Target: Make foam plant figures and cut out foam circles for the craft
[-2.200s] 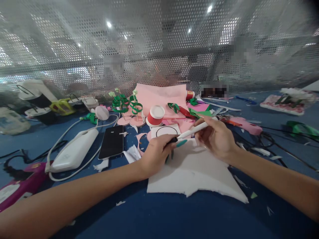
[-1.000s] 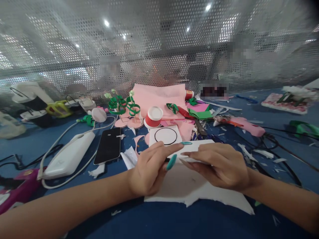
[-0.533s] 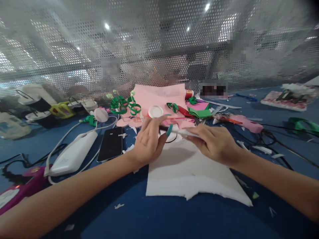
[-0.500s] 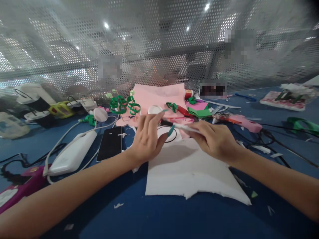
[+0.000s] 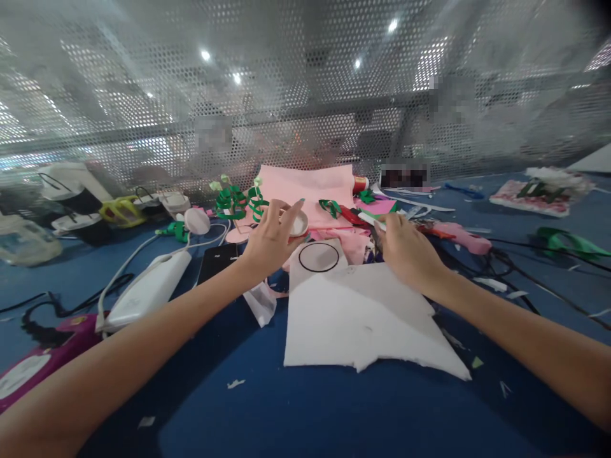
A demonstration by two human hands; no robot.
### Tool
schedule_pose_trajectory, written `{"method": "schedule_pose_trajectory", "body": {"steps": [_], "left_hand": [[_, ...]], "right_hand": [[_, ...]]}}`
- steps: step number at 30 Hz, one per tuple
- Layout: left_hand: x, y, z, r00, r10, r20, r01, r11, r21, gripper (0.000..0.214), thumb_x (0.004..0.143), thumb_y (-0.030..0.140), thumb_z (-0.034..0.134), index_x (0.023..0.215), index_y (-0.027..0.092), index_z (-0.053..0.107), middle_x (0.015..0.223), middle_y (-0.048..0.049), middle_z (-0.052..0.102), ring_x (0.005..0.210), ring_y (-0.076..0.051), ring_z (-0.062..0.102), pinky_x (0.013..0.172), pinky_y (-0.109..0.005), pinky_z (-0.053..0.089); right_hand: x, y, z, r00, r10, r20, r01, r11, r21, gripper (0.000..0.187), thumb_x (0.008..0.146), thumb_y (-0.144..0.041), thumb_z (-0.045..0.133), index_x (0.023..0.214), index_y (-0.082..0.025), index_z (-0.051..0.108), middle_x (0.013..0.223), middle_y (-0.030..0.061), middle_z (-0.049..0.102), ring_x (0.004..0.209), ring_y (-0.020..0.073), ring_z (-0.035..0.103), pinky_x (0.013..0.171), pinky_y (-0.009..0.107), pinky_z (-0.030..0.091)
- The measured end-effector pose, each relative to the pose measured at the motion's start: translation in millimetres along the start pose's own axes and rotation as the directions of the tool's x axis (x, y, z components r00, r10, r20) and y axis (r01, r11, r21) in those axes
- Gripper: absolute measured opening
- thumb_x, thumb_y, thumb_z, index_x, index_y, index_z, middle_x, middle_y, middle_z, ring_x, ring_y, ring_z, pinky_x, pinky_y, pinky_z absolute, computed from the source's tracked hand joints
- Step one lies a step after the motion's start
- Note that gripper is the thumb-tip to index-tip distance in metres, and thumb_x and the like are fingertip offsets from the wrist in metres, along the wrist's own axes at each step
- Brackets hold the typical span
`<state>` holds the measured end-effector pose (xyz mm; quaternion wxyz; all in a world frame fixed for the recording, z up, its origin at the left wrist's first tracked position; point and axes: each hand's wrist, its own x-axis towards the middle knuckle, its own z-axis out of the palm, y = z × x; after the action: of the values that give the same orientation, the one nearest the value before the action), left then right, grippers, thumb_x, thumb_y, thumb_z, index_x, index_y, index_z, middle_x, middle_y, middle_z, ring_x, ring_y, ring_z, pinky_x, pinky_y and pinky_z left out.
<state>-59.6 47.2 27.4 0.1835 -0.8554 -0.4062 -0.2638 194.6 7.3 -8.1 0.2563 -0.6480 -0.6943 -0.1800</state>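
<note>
A white foam board [image 5: 353, 318] with a ragged near edge lies in front of me. On its narrower far part is a black circle outline [image 5: 319, 271]. My left hand [image 5: 272, 238] is beyond the board's far left side, thumb and fingers closed around a small round white lid-like piece [image 5: 300, 224] with a reddish lower edge. Over the far right of the board, my right hand [image 5: 408, 245] grips a slim white pen-like marker [image 5: 371, 221]. The marker points up and left; its lower end is hidden by the fingers.
Green paper spirals [image 5: 230, 202] on sticks stand behind my left hand, near pink paper [image 5: 308, 184]. A black phone [image 5: 216, 262], white power bank [image 5: 147, 289] and purple glue gun [image 5: 57, 346] lie left. At right are a pink glue gun [image 5: 461, 236], cables and scraps.
My hands have moved apart: the left shifted left to the round piece, the right drew the marker away and slightly right. The black circle is now uncovered. The view has shifted slightly.
</note>
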Motion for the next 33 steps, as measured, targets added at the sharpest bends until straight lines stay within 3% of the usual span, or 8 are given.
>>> {"method": "schedule_pose_trajectory", "body": {"steps": [4,10,15,19,22,25,30,33], "left_hand": [[2.7,3.5,-11.1,1.000,-0.001,0.022,0.000,0.999,0.049,0.054,0.084,0.024,0.057,0.135,0.017,0.041,0.125,-0.0175,0.042,0.108,-0.028,0.053,0.088,-0.043,0.049],[9.6,11.1,-44.1,0.974,-0.061,0.217,0.030,0.989,0.146,0.059,0.083,0.018,0.051,0.140,0.018,0.036,0.122,-0.0148,0.050,0.109,-0.029,0.056,0.092,-0.044,0.046],[10.8,14.2,-69.4,0.917,-0.160,0.365,0.042,0.950,0.311,0.056,0.083,0.017,0.046,0.138,0.017,0.039,0.126,-0.0170,0.051,0.106,-0.031,0.059,0.090,-0.044,0.046],[8.7,8.4,-70.6,0.846,-0.193,0.497,0.003,0.934,0.358,0.060,0.082,0.012,0.044,0.141,0.014,0.036,0.136,-0.0206,0.046,0.112,-0.032,0.057,0.087,-0.042,0.048],[6.1,6.7,-67.9,0.823,-0.227,0.522,0.010,0.923,0.385,0.059,0.082,0.011,0.045,0.140,0.016,0.036,0.145,-0.0201,0.038,0.111,-0.032,0.058,0.086,-0.042,0.049],[3.2,12.3,-68.9,0.850,-0.239,0.469,0.030,0.911,0.411,0.055,0.081,0.017,0.051,0.136,0.018,0.042,0.140,-0.0182,0.044,0.112,-0.034,0.056,0.086,-0.045,0.048],[0.1,34.4,-73.7,0.948,-0.048,0.315,-0.059,0.946,0.320,0.045,0.084,0.029,0.057,0.126,0.017,0.050,0.126,-0.0159,0.054,0.119,-0.034,0.047,0.094,-0.047,0.042],[-2.2,44.1,-70.9,0.945,0.075,0.318,-0.124,0.983,0.137,0.042,0.086,0.040,0.054,0.121,0.017,0.054,0.119,-0.0149,0.058,0.114,-0.032,0.051,0.094,-0.046,0.042]], "right_hand": [[1.7,9.5,7.4,0.997,-0.048,0.061,0.050,0.998,-0.031,0.024,0.092,-0.016,0.032,0.104,-0.007,0.050,0.101,0.0218,0.058,0.097,0.0322,0.055,0.079,0.040,0.043],[2.7,12.7,10.4,0.994,-0.064,0.089,0.070,0.996,-0.063,0.025,0.091,-0.017,0.036,0.106,-0.006,0.053,0.102,0.0228,0.057,0.097,0.0328,0.053,0.079,0.042,0.043],[1.9,8.3,7.4,0.994,-0.028,0.104,0.039,0.994,-0.106,0.024,0.090,-0.020,0.043,0.104,-0.005,0.055,0.101,0.0210,0.059,0.097,0.0319,0.054,0.083,0.039,0.042],[1.7,5.9,5.0,0.991,-0.022,0.130,0.033,0.996,-0.082,0.022,0.090,-0.021,0.042,0.101,-0.007,0.054,0.099,0.0213,0.060,0.095,0.0321,0.057,0.077,0.038,0.043],[1.3,3.6,3.6,0.987,-0.006,0.162,0.016,0.998,-0.055,0.020,0.090,-0.021,0.041,0.098,-0.008,0.054,0.095,0.0204,0.062,0.092,0.0314,0.059,0.074,0.037,0.043],[0.9,2.8,3.4,0.985,-0.012,0.171,0.022,0.998,-0.054,0.020,0.091,-0.022,0.040,0.099,-0.008,0.053,0.095,0.0201,0.062,0.092,0.0313,0.060,0.075,0.037,0.043],[-0.2,2.8,3.7,0.986,0.034,0.165,-0.018,0.995,-0.096,0.022,0.093,-0.020,0.036,0.097,-0.008,0.053,0.094,0.0210,0.062,0.087,0.0305,0.062,0.068,0.035,0.043],[-1.5,0.1,0.4,0.983,0.052,0.179,-0.035,0.995,-0.094,0.023,0.094,-0.018,0.033,0.096,-0.007,0.053,0.094,0.0213,0.062,0.085,0.0291,0.062,0.066,0.034,0.043]]}}
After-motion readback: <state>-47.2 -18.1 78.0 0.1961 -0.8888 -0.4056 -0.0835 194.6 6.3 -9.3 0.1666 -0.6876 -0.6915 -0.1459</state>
